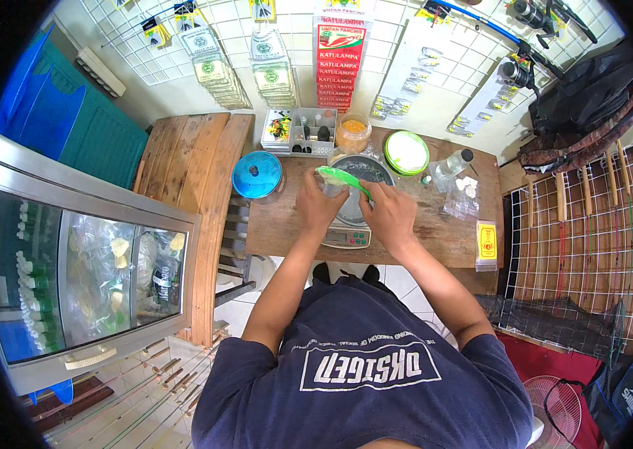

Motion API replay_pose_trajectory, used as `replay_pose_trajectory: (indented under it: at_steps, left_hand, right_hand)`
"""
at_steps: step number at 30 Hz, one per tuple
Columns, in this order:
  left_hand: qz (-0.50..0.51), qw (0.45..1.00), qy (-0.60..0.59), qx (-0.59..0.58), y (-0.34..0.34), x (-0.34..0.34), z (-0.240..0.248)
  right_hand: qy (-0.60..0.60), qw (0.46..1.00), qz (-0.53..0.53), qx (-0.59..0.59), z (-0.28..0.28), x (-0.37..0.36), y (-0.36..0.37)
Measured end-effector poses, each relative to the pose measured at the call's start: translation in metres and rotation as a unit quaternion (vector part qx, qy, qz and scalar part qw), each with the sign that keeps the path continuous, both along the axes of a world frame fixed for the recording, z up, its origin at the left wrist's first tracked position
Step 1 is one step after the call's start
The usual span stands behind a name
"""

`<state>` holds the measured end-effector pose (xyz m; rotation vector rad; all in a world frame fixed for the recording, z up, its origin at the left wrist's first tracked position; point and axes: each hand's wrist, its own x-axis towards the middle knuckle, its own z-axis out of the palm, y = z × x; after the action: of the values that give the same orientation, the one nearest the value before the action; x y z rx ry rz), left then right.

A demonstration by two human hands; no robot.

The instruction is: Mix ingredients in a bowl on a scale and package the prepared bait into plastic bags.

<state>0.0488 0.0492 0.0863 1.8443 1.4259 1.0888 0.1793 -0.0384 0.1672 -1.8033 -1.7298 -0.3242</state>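
My right hand (391,212) grips the handle of a bright green plastic scoop (340,177), its head pointing left. My left hand (320,202) is closed under the scoop's head, its fingers around what looks like a small clear plastic bag (334,190), mostly hidden. Both hands are above a round grey bowl (373,169) with some pale residue inside. Beneath the bowl stands a digital kitchen scale (348,237), its display and buttons facing me. My hands cover part of the bowl.
Around the wooden table (279,232) stand a blue-lidded tub (257,175), a jar of orange-yellow stuff (353,133), a compartment organizer (313,127), a green-rimmed container (407,153), a clear bottle (455,163) and a yellow-labelled packet (487,243). A glass-fronted cabinet (92,262) is at left.
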Motion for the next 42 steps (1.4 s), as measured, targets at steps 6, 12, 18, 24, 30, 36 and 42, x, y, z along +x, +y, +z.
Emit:
replay_pose_trajectory:
  at_steps: [6, 12, 18, 24, 30, 36, 42]
  left_hand:
    - [0.02, 0.999, -0.022, 0.021, -0.004, 0.005, 0.002]
    - [0.012, 0.999, -0.044, 0.022, -0.001, 0.007, -0.012]
    - [0.027, 0.999, -0.03, 0.006, -0.002, 0.009, -0.011]
    - [0.031, 0.999, -0.038, 0.023, -0.003, 0.012, -0.009]
    - [0.03, 0.998, -0.059, 0.01, -0.002, 0.012, -0.009]
    - [0.036, 0.998, -0.049, 0.007, -0.004, 0.014, -0.001]
    - [0.045, 0.998, -0.035, -0.008, -0.002, 0.014, -0.005]
  right_hand:
    - [-0.012, 1.0, 0.008, 0.016, 0.002, 0.001, 0.0]
    - [-0.036, 0.999, 0.006, 0.029, 0.005, 0.004, 0.004]
    - [-0.046, 0.999, 0.004, 0.025, 0.009, 0.002, 0.002]
    - [-0.057, 0.997, 0.005, 0.052, 0.007, 0.003, 0.001]
    - [-0.034, 0.996, 0.004, 0.078, 0.006, 0.005, 0.001]
    - [-0.033, 0.998, 0.016, 0.047, 0.008, 0.008, 0.001]
    - [-0.02, 0.998, 0.01, 0.052, 0.01, 0.005, 0.004]
